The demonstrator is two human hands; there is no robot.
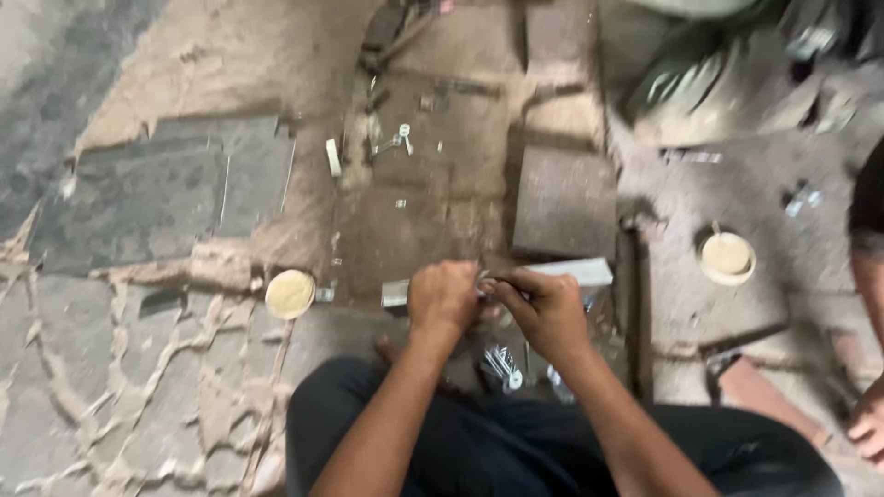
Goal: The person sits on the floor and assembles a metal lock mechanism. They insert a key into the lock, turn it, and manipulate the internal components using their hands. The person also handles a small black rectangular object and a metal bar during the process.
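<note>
I sit on a dusty floor in dark trousers, both hands held close together above my knees. My left hand [444, 296] is closed around a small metal part that is mostly hidden. My right hand [545, 308] pinches a thin metal piece [488, 283] that meets the left hand. The picture is blurred, so the part's shape is unclear. Below my hands lies a clear bag of shiny metal pieces [503, 364]. A pale flat bar [575, 271] lies on the floor just beyond my hands.
A small round tin with yellowish content [290, 294] sits at the left, another round tin [727, 257] at the right. Flat stone slabs [565, 202], scattered small metal parts [401, 138] and tools lie ahead. Another person's foot [869, 425] shows at the right edge.
</note>
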